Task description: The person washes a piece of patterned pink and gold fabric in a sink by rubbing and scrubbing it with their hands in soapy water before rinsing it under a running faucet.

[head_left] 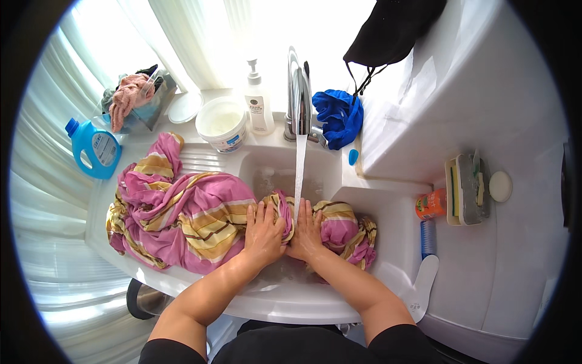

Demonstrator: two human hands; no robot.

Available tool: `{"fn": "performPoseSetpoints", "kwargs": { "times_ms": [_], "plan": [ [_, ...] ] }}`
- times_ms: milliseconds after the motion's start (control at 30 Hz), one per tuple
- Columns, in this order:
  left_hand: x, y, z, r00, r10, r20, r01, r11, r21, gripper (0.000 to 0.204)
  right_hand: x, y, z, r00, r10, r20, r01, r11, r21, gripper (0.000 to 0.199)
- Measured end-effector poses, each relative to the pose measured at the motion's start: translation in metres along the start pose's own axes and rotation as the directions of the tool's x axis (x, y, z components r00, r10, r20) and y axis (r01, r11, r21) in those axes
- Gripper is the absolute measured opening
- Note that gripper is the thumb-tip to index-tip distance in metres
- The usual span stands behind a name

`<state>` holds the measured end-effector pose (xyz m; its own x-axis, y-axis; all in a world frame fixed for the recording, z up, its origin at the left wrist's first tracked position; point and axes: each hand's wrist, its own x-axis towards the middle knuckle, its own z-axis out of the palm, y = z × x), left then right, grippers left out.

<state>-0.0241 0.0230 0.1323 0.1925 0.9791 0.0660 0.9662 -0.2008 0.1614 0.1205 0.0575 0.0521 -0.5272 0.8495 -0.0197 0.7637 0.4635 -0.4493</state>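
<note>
A large wet cloth (pixel 206 203), pink with yellow, cream and brown stripes, is bunched across the white sink (pixel 285 309). Its bulk lies heaped on the ribbed drainboard at the left, and a shorter end reaches past the basin's right side. My left hand (pixel 265 235) grips it over the basin, knuckles up. Just to its right, my right hand (pixel 306 233) holds the same cloth, the two hands almost touching. From the chrome faucet (pixel 298 103) a stream of water (pixel 299 170) falls onto the cloth between them. Both thumbs are partly hidden. Cloudy water shows in the basin.
Behind the sink stand a white tub (pixel 221 124), a pump bottle (pixel 259 103) and a crumpled blue cloth (pixel 339 118). At left are a blue detergent jug (pixel 96 148) and a clothes-filled clear bin (pixel 145 109). An orange container (pixel 430 204), a blue brush (pixel 428 238) and a sponge caddy (pixel 467 188) sit at right.
</note>
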Motion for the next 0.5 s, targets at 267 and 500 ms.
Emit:
{"fn": "performPoseSetpoints", "kwargs": {
  "times_ms": [267, 500],
  "plan": [
    [0.031, -0.006, 0.108, 0.958, 0.011, 0.285, -0.03, 0.997, 0.064, 0.055, 0.04, 0.077, 0.115, 0.949, 0.044, 0.314, 0.052, 0.955, -0.292, 0.082],
    [0.106, -0.079, 0.112, 0.755, -0.107, 0.647, 0.655, 0.101, -0.748, 0.051, 0.086, 0.057, 0.052, 0.895, 0.074, 0.441, -0.052, 0.997, -0.062, 0.048]
  ]
}}
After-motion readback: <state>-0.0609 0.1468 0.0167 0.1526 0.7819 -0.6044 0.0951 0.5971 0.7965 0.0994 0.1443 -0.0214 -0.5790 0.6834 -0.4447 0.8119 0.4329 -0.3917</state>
